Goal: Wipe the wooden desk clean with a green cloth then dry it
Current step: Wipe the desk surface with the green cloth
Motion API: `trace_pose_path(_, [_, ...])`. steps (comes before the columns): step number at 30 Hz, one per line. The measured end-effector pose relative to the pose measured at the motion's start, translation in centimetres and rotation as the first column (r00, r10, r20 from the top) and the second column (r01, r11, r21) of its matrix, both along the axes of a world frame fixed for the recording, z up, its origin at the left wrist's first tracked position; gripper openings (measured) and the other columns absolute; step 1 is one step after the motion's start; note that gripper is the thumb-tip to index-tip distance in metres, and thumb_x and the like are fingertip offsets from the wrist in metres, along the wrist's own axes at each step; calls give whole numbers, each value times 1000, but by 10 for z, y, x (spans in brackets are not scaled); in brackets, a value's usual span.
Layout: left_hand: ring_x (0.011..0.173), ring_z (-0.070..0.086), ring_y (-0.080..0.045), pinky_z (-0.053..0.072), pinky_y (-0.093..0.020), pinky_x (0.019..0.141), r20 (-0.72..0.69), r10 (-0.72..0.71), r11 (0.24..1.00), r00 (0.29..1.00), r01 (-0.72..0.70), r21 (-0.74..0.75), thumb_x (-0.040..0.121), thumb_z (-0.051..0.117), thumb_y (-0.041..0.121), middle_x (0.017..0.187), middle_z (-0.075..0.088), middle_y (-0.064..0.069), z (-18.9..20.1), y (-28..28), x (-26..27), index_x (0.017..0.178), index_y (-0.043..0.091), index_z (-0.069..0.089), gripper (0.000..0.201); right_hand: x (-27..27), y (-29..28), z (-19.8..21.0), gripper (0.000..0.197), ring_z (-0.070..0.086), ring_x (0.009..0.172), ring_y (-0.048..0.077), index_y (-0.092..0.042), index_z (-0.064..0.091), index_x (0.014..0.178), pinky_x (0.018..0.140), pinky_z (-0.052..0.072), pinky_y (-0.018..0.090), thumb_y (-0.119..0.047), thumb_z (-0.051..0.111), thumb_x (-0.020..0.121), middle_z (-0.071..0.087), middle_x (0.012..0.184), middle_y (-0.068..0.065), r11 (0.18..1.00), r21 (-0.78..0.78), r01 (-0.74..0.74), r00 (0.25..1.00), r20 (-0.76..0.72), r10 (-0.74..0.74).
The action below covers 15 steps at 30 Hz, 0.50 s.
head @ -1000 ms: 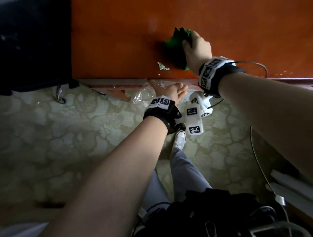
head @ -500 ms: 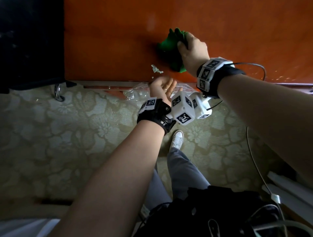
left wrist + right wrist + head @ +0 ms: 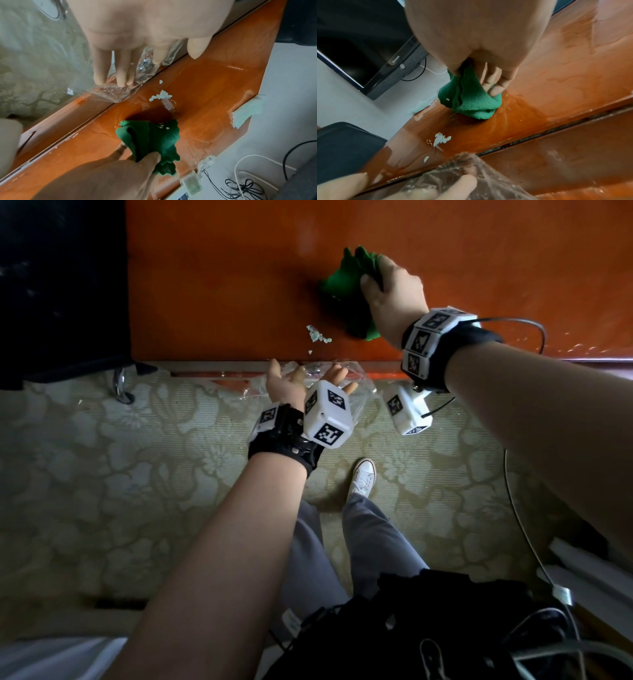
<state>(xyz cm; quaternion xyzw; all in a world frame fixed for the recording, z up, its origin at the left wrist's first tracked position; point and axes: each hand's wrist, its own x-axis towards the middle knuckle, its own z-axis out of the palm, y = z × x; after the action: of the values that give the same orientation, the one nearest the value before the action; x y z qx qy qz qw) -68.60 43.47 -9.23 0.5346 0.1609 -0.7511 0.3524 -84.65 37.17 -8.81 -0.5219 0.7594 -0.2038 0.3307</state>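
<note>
Your right hand [image 3: 394,292] fingers [image 3: 494,83] clamp the bunched cloth [image 3: 346,285] against the table [image 3: 222,285]. Your left hand [image 3: 294,385] fingers [image 3: 120,70] lie apart, palm up, under a clear bag [image 3: 137,75] at the table edge. The left hand has rotated upward since a second ago, ready to catch the crumbs [image 3: 317,334]. Only the wrist views show wet streaks and a pale cloth [image 3: 247,111] at the far edge.
</note>
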Motion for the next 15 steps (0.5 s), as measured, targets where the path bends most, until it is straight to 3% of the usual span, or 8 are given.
trace_pose_path(2, [94, 70, -41, 49, -65, 90, 8, 25, 1000, 1000, -25, 5, 94, 32, 69, 123, 58, -33, -2, 0, 2, 135, 19, 39, 66, 1, 0, 0, 29, 60, 99, 31, -7, 53, 117, 78, 47, 33, -25, 40, 99, 65, 110, 13, 1000, -3, 7, 1000, 7, -7])
trace_pose_path(5, [106, 64, -48, 41, -72, 95, -60, 36, 999, 998, -38, -29, 89, 30, 77, 146, 36, -32, -6, -2, 1, 153, 32, 21, 79, 2, 0, 0, 29, 61, 99, 29, -8, 53, 118, 78, 47, 31, -25, 40, 99, 65, 111, 11, 1000, -12, 10, 1000, 2, -10])
trace_pose_path(7, [112, 61, -50, 38, -71, 99, -88, 57, 997, 994, -61, -41, 87, 30, 79, 153, 27, -30, -7, -1, 0, 153, 37, 21, 79, 4, -2, 1, 29, 60, 99, 28, -7, 53, 118, 74, 43, 27, -24, 39, 99, 65, 110, 10, 1000, -25, -5, 1000, -5, 5])
trace_pose_path(8, [112, 60, -51, 38, -70, 99, -104, 74, 996, 992, -78, -36, 87, 30, 80, 153, 27, -30, -8, 0, 1, 149, 36, 29, 77, 5, -3, 2, 29, 59, 98, 28, -6, 53, 118, 72, 40, 25, -23, 40, 99, 65, 110, 10, 999, -36, -13, 1000, -11, 12])
trace_pose_path(10, [114, 58, -53, 37, -71, 99, -132, 93, 994, 987, -100, -43, 85, 32, 81, 150, 31, -32, -10, 2, 3, 129, 31, 45, 68, 8, -7, 4, 28, 58, 95, 26, -6, 52, 118, 69, 36, 22, -22, 39, 99, 65, 109, 10, 998, -55, -26, 1000, -17, 25])
trace_pose_path(11, [116, 56, -54, 35, -72, 100, -149, 96, 994, 984, -103, -40, 83, 33, 83, 150, 31, -32, -12, 2, 4, 127, 32, 44, 68, 11, -9, 6, 28, 56, 92, 24, -6, 52, 118, 68, 34, 21, -22, 39, 99, 64, 109, 9, 998, -55, -38, 999, -22, 37])
trace_pose_path(13, [121, 52, -55, 31, -74, 102, -159, 96, 995, 983, -100, -19, 81, 33, 85, 153, 26, -31, -15, 0, 3, 144, 37, 32, 79, 17, -12, 8, 27, 54, 88, 22, -7, 52, 118, 66, 34, 23, -23, 38, 100, 64, 107, 9, 996, -41, -75, 996, -41, 74])
trace_pose_path(15, [121, 54, -51, 31, -73, 103, -129, 105, 994, 986, -109, -19, 81, 30, 86, 156, 21, -28, -15, -1, 1, 155, 38, 11, 90, 24, -11, 9, 27, 58, 86, 24, -8, 52, 117, 68, 43, 30, -23, 38, 100, 65, 103, 9, 992, -18, -125, 991, -59, 124])
